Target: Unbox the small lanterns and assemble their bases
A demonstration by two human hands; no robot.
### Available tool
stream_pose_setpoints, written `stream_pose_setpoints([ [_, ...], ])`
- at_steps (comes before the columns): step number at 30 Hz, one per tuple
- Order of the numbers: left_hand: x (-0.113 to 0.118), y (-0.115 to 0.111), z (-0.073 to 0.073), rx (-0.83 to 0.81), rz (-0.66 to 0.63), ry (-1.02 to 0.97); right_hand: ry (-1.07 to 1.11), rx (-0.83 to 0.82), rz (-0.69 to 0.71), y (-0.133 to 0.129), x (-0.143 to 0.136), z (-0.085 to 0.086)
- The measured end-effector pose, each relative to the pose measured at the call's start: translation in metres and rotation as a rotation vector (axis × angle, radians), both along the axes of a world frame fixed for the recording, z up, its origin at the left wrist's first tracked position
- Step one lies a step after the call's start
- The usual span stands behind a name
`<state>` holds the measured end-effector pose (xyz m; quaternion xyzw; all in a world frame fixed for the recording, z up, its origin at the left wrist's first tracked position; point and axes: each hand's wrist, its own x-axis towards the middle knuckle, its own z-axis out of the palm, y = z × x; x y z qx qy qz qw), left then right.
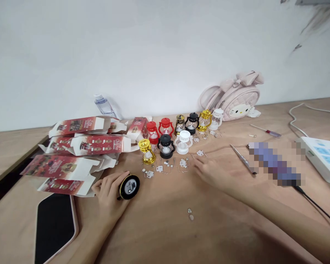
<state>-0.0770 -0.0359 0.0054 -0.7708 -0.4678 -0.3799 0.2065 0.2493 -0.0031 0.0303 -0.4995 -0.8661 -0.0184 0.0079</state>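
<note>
My left hand (110, 189) is wrapped round a small lantern (129, 187), dark with a gold edge. The lantern lies tipped so that its round black base, with a pale centre, faces me. Over the table my right hand (206, 170) has its fingers pinched together beside a thin bent wire and a small white tag (200, 153); what is between the fingertips is too small to make out. Two button cells (190, 214) lie in front. Between the hands are several more wire handles, tags and cells (160, 168), below a gold lantern (147, 152), a black lantern (166, 146) and a white lantern (183, 143).
Opened red and white boxes (99, 145) pile up at the left, above a phone (55, 227). Behind stand more lanterns (192, 123), a bottle (103, 105) and a pink bag (238, 97). Tweezers (243, 159), a screwdriver (266, 131) and a power strip (324, 157) lie right.
</note>
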Motion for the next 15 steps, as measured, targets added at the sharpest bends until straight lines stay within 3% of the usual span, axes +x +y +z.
stream_pose_setpoints([
  [3,0.0,-0.001,0.001,-0.011,-0.003,0.007,0.057,0.041,-0.151,0.018,0.014,-0.01],
  [6,-0.002,-0.001,0.0,-0.021,0.008,0.0,0.167,0.038,-0.158,0.008,0.011,-0.014],
  [8,-0.002,-0.001,-0.001,-0.025,0.009,-0.005,0.317,-0.052,-0.077,-0.011,0.003,-0.009],
  [11,-0.003,0.0,-0.001,-0.024,0.002,-0.003,0.505,-0.367,0.164,-0.041,-0.008,0.003],
  [15,-0.003,-0.001,-0.001,-0.03,-0.002,-0.003,0.522,-0.62,0.287,-0.058,-0.015,0.011],
])
